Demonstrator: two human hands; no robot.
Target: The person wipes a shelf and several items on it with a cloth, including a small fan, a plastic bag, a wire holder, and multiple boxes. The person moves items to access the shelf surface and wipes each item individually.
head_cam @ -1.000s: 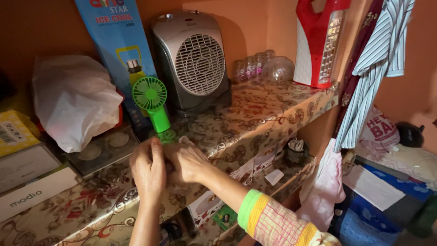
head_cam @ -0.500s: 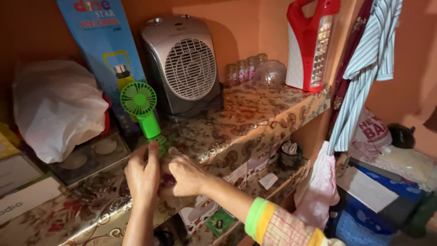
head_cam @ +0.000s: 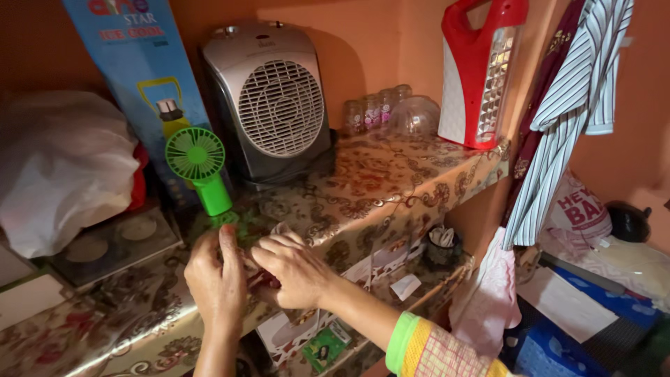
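My left hand and my right hand meet fingertip to fingertip at the front of a shelf covered in gold floral sheet. Between them they pinch a small packet. Only a clear crinkled corner and a reddish bit show; my fingers hide the remainder. My right arm wears a checked sleeve with a green and yellow cuff. A small green handheld fan stands upright just behind my left hand.
A grey fan heater, a tall blue box, a white plastic bag, glass tumblers and a red lantern line the back. A striped shirt hangs at the right. A cluttered lower shelf sits below.
The view has swung right and slightly up. My hands have stayed together on the small packet, with the fingers shifting a little around it.
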